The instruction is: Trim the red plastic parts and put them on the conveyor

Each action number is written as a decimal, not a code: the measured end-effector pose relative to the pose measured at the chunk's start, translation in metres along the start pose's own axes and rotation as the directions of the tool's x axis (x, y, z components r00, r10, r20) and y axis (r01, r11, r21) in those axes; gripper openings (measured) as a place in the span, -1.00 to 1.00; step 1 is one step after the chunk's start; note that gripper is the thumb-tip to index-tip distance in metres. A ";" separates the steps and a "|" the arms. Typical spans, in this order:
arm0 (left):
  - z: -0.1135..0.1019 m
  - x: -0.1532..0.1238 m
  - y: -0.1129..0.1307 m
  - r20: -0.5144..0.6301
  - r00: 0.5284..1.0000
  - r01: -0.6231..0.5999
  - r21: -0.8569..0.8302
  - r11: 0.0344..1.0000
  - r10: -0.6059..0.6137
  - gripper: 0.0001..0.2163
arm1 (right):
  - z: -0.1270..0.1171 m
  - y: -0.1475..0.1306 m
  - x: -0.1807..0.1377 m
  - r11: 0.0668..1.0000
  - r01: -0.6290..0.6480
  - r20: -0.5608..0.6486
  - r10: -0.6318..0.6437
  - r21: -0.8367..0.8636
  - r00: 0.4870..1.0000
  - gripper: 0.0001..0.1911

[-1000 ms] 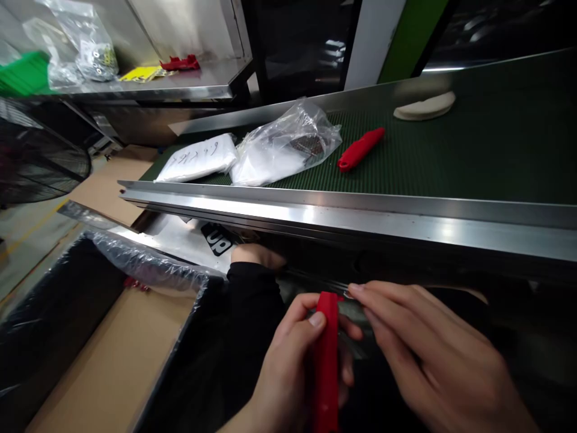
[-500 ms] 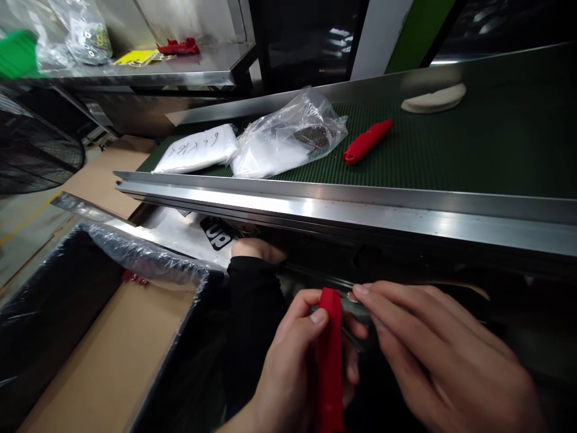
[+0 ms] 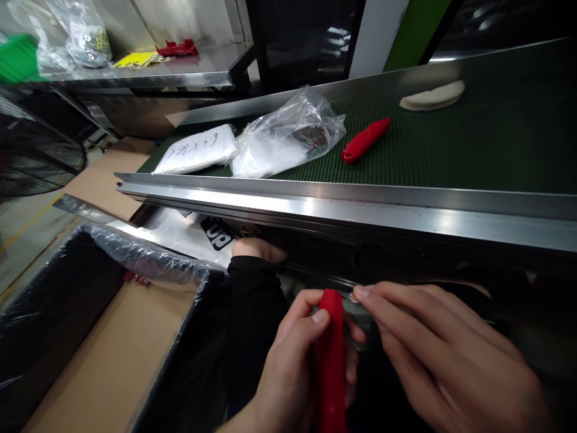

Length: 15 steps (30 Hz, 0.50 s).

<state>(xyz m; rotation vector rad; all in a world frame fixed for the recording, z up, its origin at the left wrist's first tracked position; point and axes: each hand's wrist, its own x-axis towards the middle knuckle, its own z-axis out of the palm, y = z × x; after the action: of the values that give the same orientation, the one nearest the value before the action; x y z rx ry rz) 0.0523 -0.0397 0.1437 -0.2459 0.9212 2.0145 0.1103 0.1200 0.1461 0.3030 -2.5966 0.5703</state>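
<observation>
My left hand (image 3: 288, 355) is closed around a long red plastic piece (image 3: 332, 361), thumb lying on its near face and fingers behind. The piece stands roughly upright, its upper end showing above the thumb. Just right of that end, my right hand (image 3: 433, 349) pinches a small shiny metal piece (image 3: 354, 297) between thumb and fingertips. This bit is too small to name, and a narrow gap seems to part it from the red piece. The lower end of the red piece runs out of the picture.
Beyond my hands runs a green conveyor belt (image 3: 433, 150) with a metal edge (image 3: 315, 201). On it lie a red handle-like part (image 3: 367, 140), clear plastic bags (image 3: 279, 144) and a pale curved object (image 3: 433, 96). At left stands a black-lined box (image 3: 180, 337); a black-clothed limb (image 3: 252, 300) is beside it.
The metal piece in my right fingertips sits slightly farther from the red piece. My left hand keeps the same hold, and the view has shifted very slightly.
</observation>
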 end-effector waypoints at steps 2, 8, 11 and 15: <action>-0.001 -0.001 -0.001 -0.011 1.000 0.005 -0.006 1.000 -0.005 -0.85 | -0.001 0.000 -0.001 1.000 0.010 -0.012 -0.010 0.007 1.000 -0.62; -0.001 -0.003 0.002 -0.043 0.997 0.056 -0.042 0.998 -0.057 -0.86 | 0.000 -0.001 -0.008 0.998 0.053 0.047 -0.055 0.028 0.997 -0.61; -0.001 -0.001 0.006 -0.034 0.996 0.082 -0.058 0.995 -0.084 -0.87 | -0.001 -0.004 -0.009 0.997 0.064 0.033 -0.065 0.042 0.997 -0.64; 0.001 0.003 0.012 -0.035 0.998 0.053 -0.040 0.998 -0.055 -0.88 | -0.002 -0.012 -0.008 0.994 0.101 0.014 -0.102 0.038 0.995 -0.67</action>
<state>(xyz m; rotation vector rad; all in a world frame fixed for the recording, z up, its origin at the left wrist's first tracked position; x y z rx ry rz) 0.0412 -0.0412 0.1493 -0.3263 0.8890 1.9857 0.1220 0.1112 0.1479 0.4509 -2.5711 0.5833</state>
